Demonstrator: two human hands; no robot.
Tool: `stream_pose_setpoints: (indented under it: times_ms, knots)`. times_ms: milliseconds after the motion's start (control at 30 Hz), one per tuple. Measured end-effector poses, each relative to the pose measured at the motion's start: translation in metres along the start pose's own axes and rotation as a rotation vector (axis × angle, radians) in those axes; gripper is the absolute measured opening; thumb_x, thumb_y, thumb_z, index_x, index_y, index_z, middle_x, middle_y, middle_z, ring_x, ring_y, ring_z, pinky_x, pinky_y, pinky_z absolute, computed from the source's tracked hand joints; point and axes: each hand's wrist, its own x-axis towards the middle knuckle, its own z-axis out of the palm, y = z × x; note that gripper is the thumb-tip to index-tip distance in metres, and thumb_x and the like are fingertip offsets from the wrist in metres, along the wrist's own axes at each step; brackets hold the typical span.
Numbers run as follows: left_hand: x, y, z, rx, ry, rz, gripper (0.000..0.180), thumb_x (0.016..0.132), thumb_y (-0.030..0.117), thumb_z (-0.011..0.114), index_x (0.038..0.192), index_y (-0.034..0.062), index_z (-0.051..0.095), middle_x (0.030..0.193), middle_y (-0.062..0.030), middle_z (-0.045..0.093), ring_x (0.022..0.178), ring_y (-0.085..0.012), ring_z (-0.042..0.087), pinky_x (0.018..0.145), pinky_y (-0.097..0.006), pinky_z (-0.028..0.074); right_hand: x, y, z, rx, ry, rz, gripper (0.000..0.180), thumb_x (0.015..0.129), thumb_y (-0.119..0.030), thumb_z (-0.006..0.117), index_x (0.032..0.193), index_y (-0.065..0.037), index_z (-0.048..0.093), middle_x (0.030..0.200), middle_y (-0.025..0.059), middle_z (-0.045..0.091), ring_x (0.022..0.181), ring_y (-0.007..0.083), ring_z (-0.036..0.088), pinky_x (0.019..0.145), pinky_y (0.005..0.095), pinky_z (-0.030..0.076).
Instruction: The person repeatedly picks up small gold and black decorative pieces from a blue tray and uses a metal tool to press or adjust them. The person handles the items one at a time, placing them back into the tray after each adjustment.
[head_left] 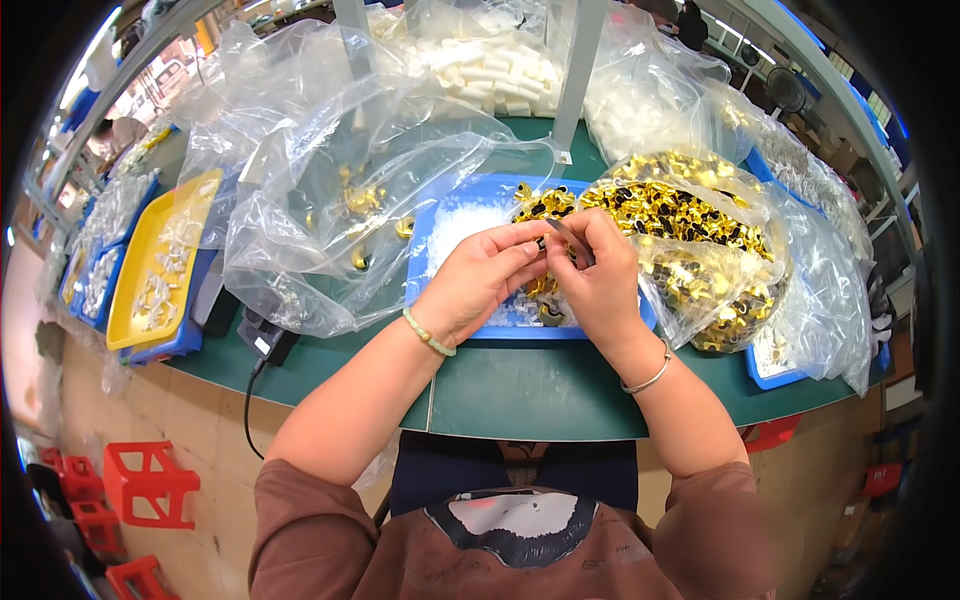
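Both my hands meet over a blue tray. The fingers of my left hand are closed in a pinch on a small dark and gold piece. Close beside it, my right hand is pinched too, with a thin dark strip showing between thumb and forefinger; its exact kind is unclear. Small white pieces fill the tray's left side. Shiny gold caps lie at its far right, partly hidden behind my hands.
A transparent bag of gold caps bulges to the right. Loose plastic bags spread on the left, near a yellow tray and a black box with a cable. White cylinders are heaped behind a metal post. Red stools stand on the floor.
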Motion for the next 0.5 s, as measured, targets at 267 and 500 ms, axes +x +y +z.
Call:
stream_pose_setpoints:
  times_ms: [267,500]
  knots:
    - [0.002,-0.004,0.000,0.021,0.026,0.033,0.030,0.096,0.005,0.050,0.123,-0.0051,0.056,0.116,-0.0112,0.063,0.110,-0.0166,0.060,0.098,-0.028,0.047,-0.001,-0.003,0.002,-0.031,0.009,-0.013,0.015,0.077,0.001,0.069,0.087,-0.004,0.059,0.078,0.0071,0.058,0.064,0.0178,0.058,0.054,0.0282,0.044]
    - [0.004,-0.011,-0.003,0.236,0.101,0.129,0.028,0.093,0.004,0.051,0.118,-0.0043,0.060,0.110,-0.0089,0.066,0.100,-0.0129,0.062,0.090,-0.026,0.049,-0.003,0.000,0.006,-0.089,0.013,-0.141,0.023,0.070,0.003,0.072,0.088,-0.006,0.060,0.079,0.0088,0.060,0.069,0.0253,0.061,0.057,0.0334,0.048]
